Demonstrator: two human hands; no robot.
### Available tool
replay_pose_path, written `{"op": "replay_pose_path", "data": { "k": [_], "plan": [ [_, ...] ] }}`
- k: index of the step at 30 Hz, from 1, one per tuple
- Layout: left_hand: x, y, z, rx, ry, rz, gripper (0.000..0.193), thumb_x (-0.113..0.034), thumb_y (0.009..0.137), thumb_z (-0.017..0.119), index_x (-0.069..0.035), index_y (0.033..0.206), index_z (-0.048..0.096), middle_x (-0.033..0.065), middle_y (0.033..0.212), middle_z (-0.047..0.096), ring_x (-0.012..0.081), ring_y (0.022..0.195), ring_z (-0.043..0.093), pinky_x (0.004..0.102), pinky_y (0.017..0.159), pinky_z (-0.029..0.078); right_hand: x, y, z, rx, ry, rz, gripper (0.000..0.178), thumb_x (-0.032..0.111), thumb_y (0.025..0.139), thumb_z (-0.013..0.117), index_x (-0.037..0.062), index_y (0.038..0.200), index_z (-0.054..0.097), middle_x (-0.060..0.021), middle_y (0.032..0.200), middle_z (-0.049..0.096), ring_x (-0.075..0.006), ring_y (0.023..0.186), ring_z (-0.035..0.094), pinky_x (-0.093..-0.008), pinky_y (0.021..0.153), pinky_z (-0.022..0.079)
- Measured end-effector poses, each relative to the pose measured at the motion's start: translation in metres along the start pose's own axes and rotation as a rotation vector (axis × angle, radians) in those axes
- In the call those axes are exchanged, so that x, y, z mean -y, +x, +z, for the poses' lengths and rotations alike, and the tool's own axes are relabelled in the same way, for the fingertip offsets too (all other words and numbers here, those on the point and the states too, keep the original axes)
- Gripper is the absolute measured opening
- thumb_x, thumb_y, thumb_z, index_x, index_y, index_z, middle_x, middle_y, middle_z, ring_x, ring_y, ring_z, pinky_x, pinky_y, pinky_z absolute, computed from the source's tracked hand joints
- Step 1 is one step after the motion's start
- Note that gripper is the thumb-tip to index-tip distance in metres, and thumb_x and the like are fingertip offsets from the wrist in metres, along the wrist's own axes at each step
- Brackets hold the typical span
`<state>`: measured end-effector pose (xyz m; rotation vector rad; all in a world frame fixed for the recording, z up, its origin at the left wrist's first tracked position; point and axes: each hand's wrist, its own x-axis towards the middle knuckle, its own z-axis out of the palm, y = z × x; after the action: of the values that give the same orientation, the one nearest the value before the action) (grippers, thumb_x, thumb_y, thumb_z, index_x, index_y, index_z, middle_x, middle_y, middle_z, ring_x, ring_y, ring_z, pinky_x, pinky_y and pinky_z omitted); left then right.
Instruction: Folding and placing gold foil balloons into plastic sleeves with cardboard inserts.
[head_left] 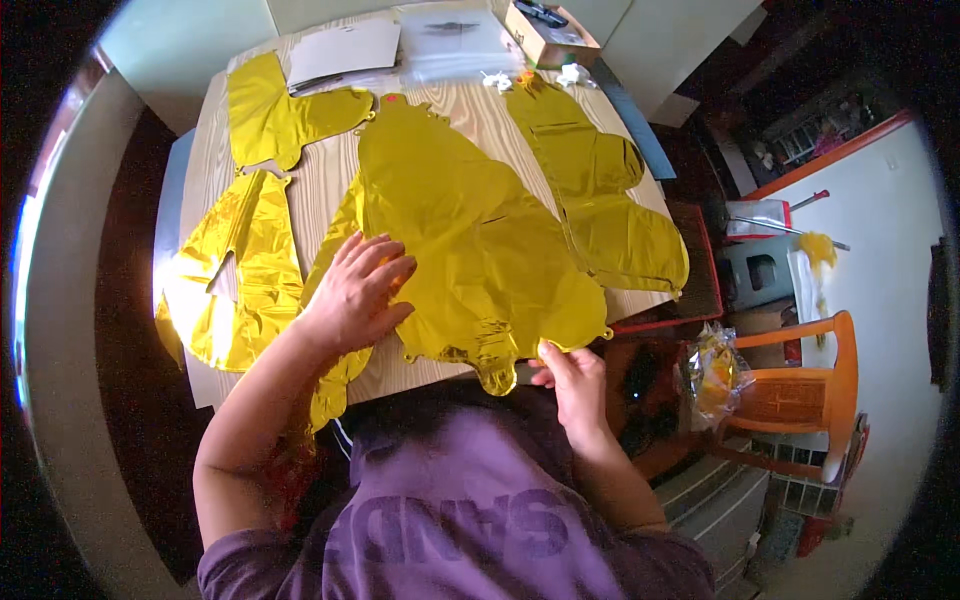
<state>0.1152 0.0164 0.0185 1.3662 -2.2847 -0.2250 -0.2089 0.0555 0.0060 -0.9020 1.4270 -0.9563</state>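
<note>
The gold foil [450, 220] lies mid-frame on the bench [322, 190]. The right hand [568, 378], lower centre-right, pinches its bottom edge between thumb and fingers. The left hand [355, 290], left of centre, has a wide grip at the foil's left edge. Large dark letters cross the purple shirt [440, 530], bottom centre. The carton [556, 52], top, bears small dark print, too small to read.

The central foil balloon [440, 220] lies on the tabletop [470, 118] between other foil balloons [625, 235]; behind it lie sheets [345, 50], left of a box [566, 52].
</note>
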Motion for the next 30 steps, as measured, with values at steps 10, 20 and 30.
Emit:
{"op": "replay_pose_path", "data": {
  "k": [10, 20, 30],
  "plan": [
    [-0.004, 0.002, 0.004, 0.032, 0.028, -0.018, 0.059, -0.030, 0.078, 0.076, -0.009, 0.130, 0.057, 0.0177, 0.138, 0.053, 0.0390, 0.136, 0.044, 0.0584, 0.115, 0.029, 0.004, 0.022, -0.010, 0.089, -0.188, -0.080, 0.021, 0.017, 0.100, 0.062, -0.0019, 0.104, 0.071, -0.0081, 0.088, 0.073, -0.0125, 0.063, 0.068, -0.0205, 0.046, 0.047],
    [-0.003, 0.008, 0.004, 0.086, 0.030, -0.056, 0.064, -0.030, 0.075, 0.078, -0.010, 0.132, 0.056, 0.0178, 0.140, 0.052, 0.0390, 0.138, 0.042, 0.0594, 0.116, 0.028, -0.001, 0.021, -0.009, 0.110, -0.075, -0.082, 0.018, 0.014, 0.098, 0.064, -0.0019, 0.105, 0.070, -0.0069, 0.089, 0.072, -0.0127, 0.066, 0.068, -0.0215, 0.048, 0.049],
    [-0.011, 0.018, 0.012, 0.057, 0.020, -0.007, 0.060, -0.031, 0.077, 0.077, -0.008, 0.130, 0.059, 0.0183, 0.140, 0.053, 0.0385, 0.135, 0.045, 0.0578, 0.115, 0.030, 0.004, 0.020, -0.009, 0.105, -0.009, -0.081, 0.019, 0.016, 0.099, 0.062, -0.0024, 0.101, 0.068, -0.0073, 0.086, 0.072, -0.0136, 0.065, 0.069, -0.0216, 0.047, 0.049]
  ]
}}
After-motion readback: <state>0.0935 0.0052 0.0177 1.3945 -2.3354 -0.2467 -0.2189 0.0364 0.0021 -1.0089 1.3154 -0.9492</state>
